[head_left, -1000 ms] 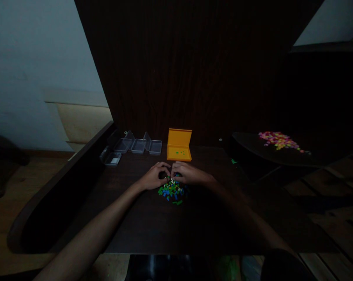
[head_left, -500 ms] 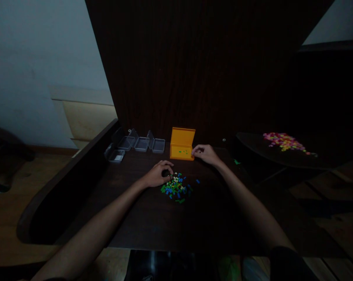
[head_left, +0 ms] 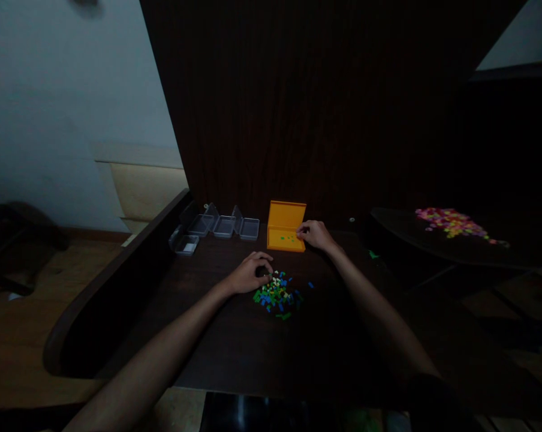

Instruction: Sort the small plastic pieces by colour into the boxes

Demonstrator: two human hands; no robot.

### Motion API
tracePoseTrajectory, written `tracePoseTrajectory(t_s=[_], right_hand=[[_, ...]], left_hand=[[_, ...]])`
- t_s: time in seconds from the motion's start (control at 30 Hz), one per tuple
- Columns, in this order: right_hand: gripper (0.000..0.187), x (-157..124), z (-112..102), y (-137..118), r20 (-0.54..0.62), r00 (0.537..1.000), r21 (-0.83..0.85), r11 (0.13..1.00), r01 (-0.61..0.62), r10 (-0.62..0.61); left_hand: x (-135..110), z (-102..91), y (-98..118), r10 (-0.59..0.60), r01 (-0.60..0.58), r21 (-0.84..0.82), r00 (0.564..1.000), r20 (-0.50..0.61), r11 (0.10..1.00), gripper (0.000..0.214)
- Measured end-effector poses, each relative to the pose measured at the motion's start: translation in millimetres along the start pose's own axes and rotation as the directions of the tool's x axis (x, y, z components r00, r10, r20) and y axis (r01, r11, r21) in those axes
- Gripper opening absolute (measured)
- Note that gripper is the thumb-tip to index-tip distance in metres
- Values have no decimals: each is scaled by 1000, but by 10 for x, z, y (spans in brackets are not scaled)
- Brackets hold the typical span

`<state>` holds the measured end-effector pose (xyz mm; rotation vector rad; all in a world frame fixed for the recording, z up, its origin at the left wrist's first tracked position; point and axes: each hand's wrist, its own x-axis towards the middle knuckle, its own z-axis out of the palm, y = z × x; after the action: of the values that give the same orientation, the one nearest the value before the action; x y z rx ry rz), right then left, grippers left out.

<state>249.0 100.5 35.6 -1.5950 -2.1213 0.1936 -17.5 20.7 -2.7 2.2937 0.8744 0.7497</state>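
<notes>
An orange-yellow box [head_left: 286, 247] stands with its lid up at the back of the dark table, with a few small green pieces lying inside. Over its right end, my right hand [head_left: 316, 234] has its fingertips pressed together. Whatever they may hold is too small to make out. Nearer to me lies a loose pile of tiny green, blue, white and yellow pieces [head_left: 277, 293]. My left hand [head_left: 252, 273] rests at the pile's upper left side, fingers curved, with a gap between thumb and forefinger; the thumb tip is by the pile's edge.
Several clear plastic cases [head_left: 225, 226] with raised lids line the back left; one holds a white slip [head_left: 189, 247]. A raised side board [head_left: 118, 279] bounds the left. On a dark surface at right lies a pink, red and yellow heap [head_left: 451, 223].
The view has shifted slightly, so everything sits a little further right and lower. My right fingertips reach slightly further in over the box. My left hand stays beside the pile.
</notes>
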Motion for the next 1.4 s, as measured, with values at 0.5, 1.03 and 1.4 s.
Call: tracePoseTrajectory(t_s=[0.5,1.03,1.4], right_hand=[[24,11,78,-60,117,993,-99,995,24,-13],[25,-25,2,-139,75,997,-162,987,25,-13],[17,-201,-329,-655,266,904,147,941,304,-334]], left_hand=[[-1,-1,43,-17,17,15,1000,3,1000,8],[-6,-41,22,3,-3,-37,1000,13,999,27],[-4,-23,-1,-2,2,-6,1000,-3,1000,19]])
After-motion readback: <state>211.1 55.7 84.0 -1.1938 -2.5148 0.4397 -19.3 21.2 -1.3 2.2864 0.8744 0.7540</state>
